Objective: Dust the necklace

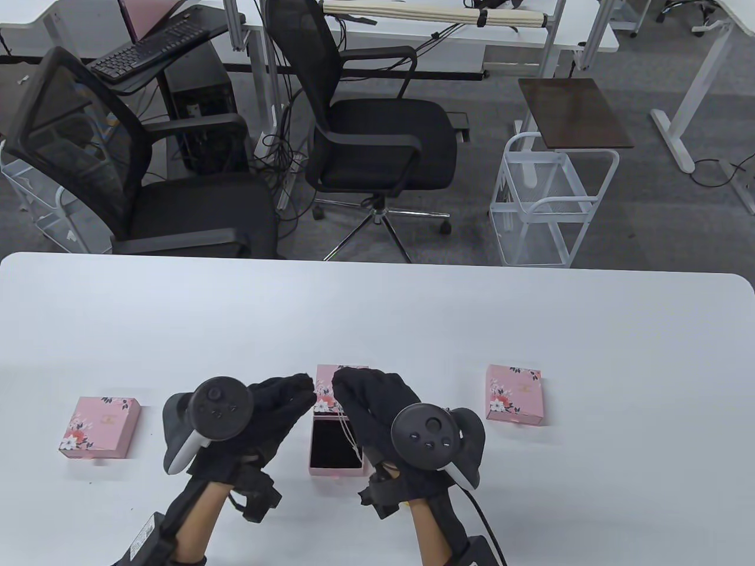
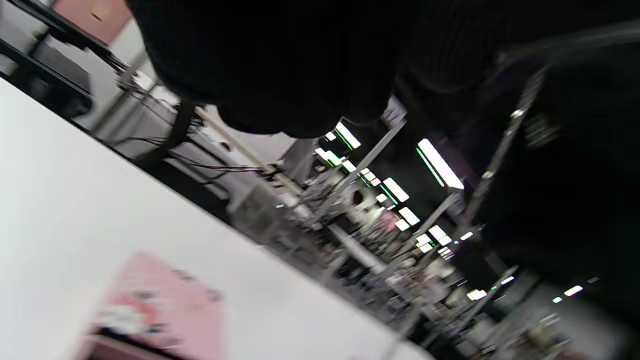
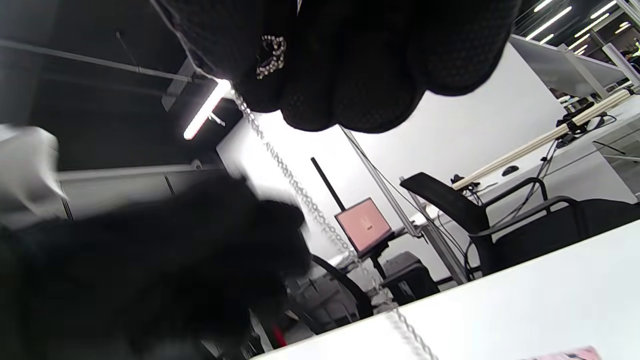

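low at the table view's centre, my right hand [image 1: 368,407] pinches the necklace [image 1: 352,439], its chain dangling over the open box [image 1: 336,445], left hand [image 1: 277,407] unclenched just beside.

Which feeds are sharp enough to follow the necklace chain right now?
Table view: evenly lit and sharp, chain thin but visible over the open box. Right wrist view: chain crisp against the bright wall, the other glove smeared by motion. Left wrist view: blurred throughout, dark glove filling the top, no chain discernible.
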A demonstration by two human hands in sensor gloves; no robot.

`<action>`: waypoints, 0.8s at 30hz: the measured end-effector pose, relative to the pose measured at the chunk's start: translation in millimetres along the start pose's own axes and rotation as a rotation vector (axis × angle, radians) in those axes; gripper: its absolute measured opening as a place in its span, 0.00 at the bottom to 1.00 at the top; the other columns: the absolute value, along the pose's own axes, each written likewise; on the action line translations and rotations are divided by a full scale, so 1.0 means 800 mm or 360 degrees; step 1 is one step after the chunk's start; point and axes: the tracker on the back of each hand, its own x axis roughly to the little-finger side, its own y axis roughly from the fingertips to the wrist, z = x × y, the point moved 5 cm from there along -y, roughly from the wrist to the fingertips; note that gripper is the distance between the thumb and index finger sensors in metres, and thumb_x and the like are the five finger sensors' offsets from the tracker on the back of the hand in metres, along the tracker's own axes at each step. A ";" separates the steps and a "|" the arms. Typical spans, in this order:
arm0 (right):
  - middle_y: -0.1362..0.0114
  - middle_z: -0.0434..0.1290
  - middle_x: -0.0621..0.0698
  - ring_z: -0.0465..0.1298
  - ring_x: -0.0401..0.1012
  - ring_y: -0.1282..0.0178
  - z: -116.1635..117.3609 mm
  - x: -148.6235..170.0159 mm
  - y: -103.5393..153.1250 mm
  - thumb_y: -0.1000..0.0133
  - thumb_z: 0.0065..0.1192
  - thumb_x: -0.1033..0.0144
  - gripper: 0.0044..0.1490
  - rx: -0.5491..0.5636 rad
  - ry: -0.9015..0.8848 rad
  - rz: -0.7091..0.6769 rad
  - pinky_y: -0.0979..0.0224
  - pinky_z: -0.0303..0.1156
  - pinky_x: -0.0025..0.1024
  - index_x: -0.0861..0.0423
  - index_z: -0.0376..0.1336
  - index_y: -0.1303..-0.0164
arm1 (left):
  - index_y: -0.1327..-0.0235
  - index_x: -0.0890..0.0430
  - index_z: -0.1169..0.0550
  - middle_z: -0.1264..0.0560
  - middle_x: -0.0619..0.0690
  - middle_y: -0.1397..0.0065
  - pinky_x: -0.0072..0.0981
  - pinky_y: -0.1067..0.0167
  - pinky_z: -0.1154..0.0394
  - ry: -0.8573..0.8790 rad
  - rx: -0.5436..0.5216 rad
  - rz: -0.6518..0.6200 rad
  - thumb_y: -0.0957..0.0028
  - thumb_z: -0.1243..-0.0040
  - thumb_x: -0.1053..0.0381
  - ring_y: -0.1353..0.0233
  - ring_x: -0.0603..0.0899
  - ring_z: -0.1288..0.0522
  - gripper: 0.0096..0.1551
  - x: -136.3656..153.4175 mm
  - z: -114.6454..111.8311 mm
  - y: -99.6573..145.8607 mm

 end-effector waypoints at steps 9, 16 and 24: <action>0.29 0.73 0.61 0.74 0.58 0.37 0.007 -0.017 0.001 0.30 0.57 0.59 0.21 0.0008 0.0115 -0.0079 0.31 0.69 0.55 0.52 0.67 0.30 | 0.41 0.50 0.14 0.11 0.50 0.41 0.47 0.48 0.18 0.0311 0.0279 0.0081 0.41 0.31 0.43 0.43 0.55 0.15 0.20 0.006 -0.028 -0.004; 0.28 0.71 0.63 0.73 0.60 0.36 0.012 0.012 -0.003 0.30 0.56 0.58 0.22 -0.0013 -0.0067 0.0023 0.31 0.69 0.56 0.52 0.66 0.29 | 0.41 0.51 0.14 0.11 0.50 0.43 0.45 0.49 0.18 0.0597 0.0515 -0.0017 0.40 0.32 0.43 0.44 0.54 0.15 0.20 0.004 -0.029 -0.005; 0.25 0.70 0.66 0.72 0.62 0.34 0.035 0.025 -0.007 0.29 0.56 0.58 0.25 -0.0229 -0.0069 0.0133 0.30 0.68 0.57 0.54 0.64 0.24 | 0.41 0.50 0.15 0.12 0.50 0.43 0.45 0.49 0.18 0.0798 0.0392 0.0039 0.39 0.33 0.43 0.44 0.54 0.16 0.20 0.014 -0.020 -0.004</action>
